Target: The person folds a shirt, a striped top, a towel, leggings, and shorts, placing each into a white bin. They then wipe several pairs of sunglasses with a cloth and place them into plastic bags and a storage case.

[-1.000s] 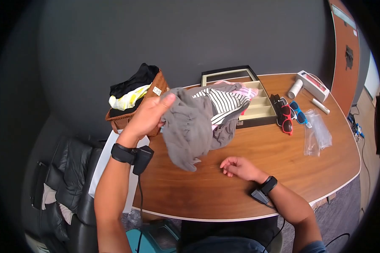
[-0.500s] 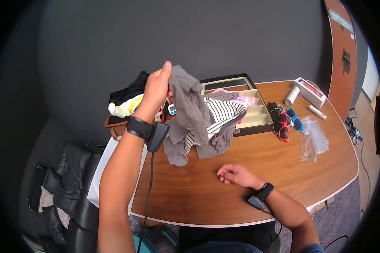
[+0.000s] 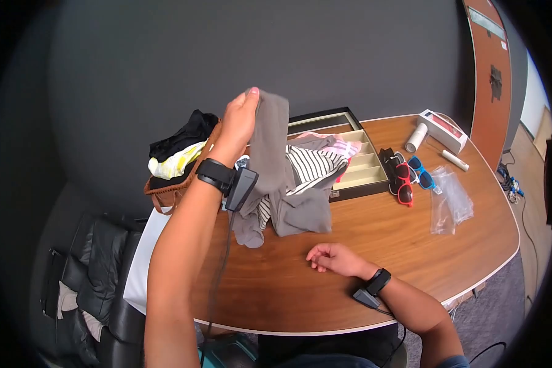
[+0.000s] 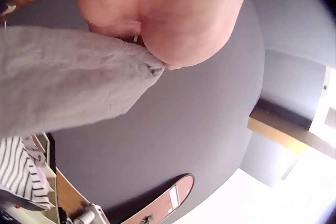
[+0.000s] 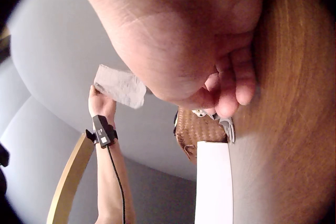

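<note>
My left hand (image 3: 239,122) is raised over the table's left half and pinches a grey garment (image 3: 270,138) at its top edge. In the left wrist view the grey cloth (image 4: 68,82) hangs from beneath the thumb. Its lower part lies in folds on the wood, against a black-and-white striped cloth (image 3: 313,165). Pink striped fabric (image 3: 343,148) lies behind, over the compartment box (image 3: 368,175). My right hand (image 3: 339,260) rests near the table's front, fingers loosely curled and holding nothing; the right wrist view shows those fingers (image 5: 227,98) close to the wood.
A brown woven basket (image 3: 165,199) heaped with black and yellow-white clothes stands at the left. To the right lie red sunglasses (image 3: 404,184), blue sunglasses (image 3: 422,173) and clear plastic bags (image 3: 451,202). A white box (image 3: 443,132) and white cylinder (image 3: 416,138) stand farther back.
My left hand has risen, lifting the grey garment's edge so it hangs upright. More of the striped cloth shows below. My right hand has stayed resting at the table's front.
</note>
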Available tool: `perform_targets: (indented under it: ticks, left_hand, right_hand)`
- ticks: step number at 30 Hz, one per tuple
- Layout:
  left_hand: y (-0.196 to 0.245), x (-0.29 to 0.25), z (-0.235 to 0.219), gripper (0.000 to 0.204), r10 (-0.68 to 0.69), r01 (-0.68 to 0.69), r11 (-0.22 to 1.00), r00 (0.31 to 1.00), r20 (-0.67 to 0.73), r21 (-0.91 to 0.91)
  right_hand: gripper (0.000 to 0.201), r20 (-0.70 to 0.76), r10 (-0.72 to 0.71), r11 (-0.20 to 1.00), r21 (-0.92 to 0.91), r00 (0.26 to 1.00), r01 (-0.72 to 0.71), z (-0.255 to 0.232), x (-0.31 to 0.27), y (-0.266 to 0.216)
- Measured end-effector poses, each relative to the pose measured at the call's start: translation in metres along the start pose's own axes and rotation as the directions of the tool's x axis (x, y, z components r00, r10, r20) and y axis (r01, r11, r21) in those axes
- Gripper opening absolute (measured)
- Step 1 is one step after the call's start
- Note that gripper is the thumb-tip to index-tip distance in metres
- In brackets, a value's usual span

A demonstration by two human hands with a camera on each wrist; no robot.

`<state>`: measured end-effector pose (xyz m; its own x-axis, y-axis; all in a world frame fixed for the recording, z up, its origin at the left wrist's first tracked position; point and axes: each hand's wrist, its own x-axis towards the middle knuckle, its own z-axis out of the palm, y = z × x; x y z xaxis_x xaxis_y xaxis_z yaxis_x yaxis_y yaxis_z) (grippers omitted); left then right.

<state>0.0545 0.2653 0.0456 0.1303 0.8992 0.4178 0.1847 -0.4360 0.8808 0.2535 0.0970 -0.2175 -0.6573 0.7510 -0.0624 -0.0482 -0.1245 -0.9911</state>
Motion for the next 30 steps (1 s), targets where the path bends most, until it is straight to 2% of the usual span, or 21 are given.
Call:
perform_targets:
  ticks: [1,3,4,6,7,9,10,11,12,13,15,16,18,19,21,22,23,24,26,28,30]
  left_hand:
    - [0.001,0.002,0.007,0.043,-0.002,0.002,1.0,1.0,0.005,-0.002]
    - [0.003,0.004,0.018,0.041,0.195,-0.188,0.977,0.979,0.055,-0.102]
    - [0.012,-0.003,0.024,0.041,0.195,-0.188,0.977,0.979,0.053,-0.102]
    - [0.025,-0.02,0.032,0.04,0.06,-0.094,0.989,0.96,0.274,0.115]
    - [0.007,-0.02,0.032,0.034,0.104,-0.149,0.985,0.919,0.381,0.089]
    - [-0.033,-0.028,0.028,0.021,0.125,-0.327,0.879,0.86,0.494,0.347]
    - [-0.039,-0.048,0.031,0.019,-0.026,-0.261,0.853,0.845,0.535,0.453]
    - [-0.058,-0.066,0.033,0.022,-0.161,-0.162,0.884,0.774,0.613,0.438]
    - [-0.072,-0.083,0.037,0.026,-0.257,-0.222,0.824,0.674,0.693,0.522]
    - [-0.103,-0.103,0.038,0.033,-0.183,-0.365,0.791,0.624,0.759,0.491]
    - [-0.116,-0.124,0.039,0.047,-0.192,-0.363,0.808,0.582,0.79,0.464]
    - [-0.116,-0.159,0.051,0.04,-0.335,-0.432,0.594,0.635,0.696,0.679]
    - [-0.124,-0.164,0.056,0.029,-0.384,-0.509,0.523,0.575,0.722,0.684]
    - [-0.121,-0.161,0.056,0.029,-0.38,-0.511,0.525,0.575,0.725,0.68]
    - [-0.108,-0.146,0.052,0.019,-0.287,-0.395,0.635,0.677,0.678,0.663]
    - [-0.097,-0.131,0.048,0.02,-0.21,-0.4,0.669,0.707,0.675,0.627]
    - [-0.099,-0.114,0.042,0.022,-0.014,-0.404,0.757,0.775,0.631,0.513]
    - [-0.073,-0.096,0.039,0.025,-0.087,-0.332,0.759,0.802,0.592,0.561]
    - [-0.033,-0.071,0.034,0.031,-0.066,-0.312,0.778,0.821,0.566,0.544]
    - [-0.026,-0.05,0.032,0.032,0.01,-0.44,0.72,0.78,0.626,0.536]
    - [-0.009,-0.036,0.031,0.032,-0.078,-0.168,0.873,0.879,0.471,0.458]
  right_hand:
    - [0.016,0.006,-0.001,1.0,0.014,1.0,0.001,0.0,0.0,0.0]
    - [0.016,0.016,0.0,1.0,0.026,1.0,0.0,-0.001,-0.001,0.002]
    - [0.016,0.019,-0.009,1.0,0.012,1.0,0.009,-0.001,0.0,0.003]
    - [0.016,0.023,-0.015,1.0,-0.003,1.0,0.015,-0.001,0.001,0.006]
    - [0.016,0.021,-0.027,1.0,0.012,0.999,0.026,-0.001,0.001,0.007]
    - [0.016,0.013,-0.044,0.999,0.031,0.999,0.043,-0.001,0.002,0.008]
    - [0.016,0.017,-0.044,0.999,0.028,0.999,0.043,-0.001,0.002,0.008]
    - [0.015,0.023,-0.042,0.999,0.023,0.999,0.042,-0.002,0.001,0.008]
    - [0.015,0.022,-0.04,0.999,0.025,0.999,0.04,-0.003,0.001,0.009]
    - [0.015,0.025,-0.041,0.999,0.022,0.999,0.041,-0.003,0.002,0.01]
    - [0.015,0.031,-0.042,0.999,0.019,0.999,0.041,-0.002,0.003,0.01]
    - [0.015,0.031,-0.032,0.999,0.019,0.999,0.031,-0.002,0.003,0.01]
    - [0.015,0.028,-0.021,1.0,0.011,0.999,0.021,-0.002,0.003,0.008]
    - [0.015,0.021,-0.018,1.0,0.01,1.0,0.018,-0.001,0.002,0.006]
    - [0.015,0.005,-0.015,1.0,0.012,1.0,0.015,-0.001,0.0,0.003]
    - [0.015,0.009,-0.009,1.0,0.003,1.0,0.009,-0.001,0.001,0.002]
    - [0.015,0.016,-0.004,1.0,-0.005,1.0,0.004,-0.001,0.001,0.002]
    - [0.015,0.018,-0.003,1.0,-0.004,1.0,0.004,-0.001,0.001,0.004]
    - [0.016,0.03,-0.005,1.0,0.005,1.0,0.005,-0.003,0.003,0.008]
    - [0.016,0.03,-0.016,1.0,0.007,0.999,0.016,-0.002,0.003,0.009]
    - [0.015,0.023,-0.027,1.0,0.016,0.999,0.027,-0.003,0.003,0.009]
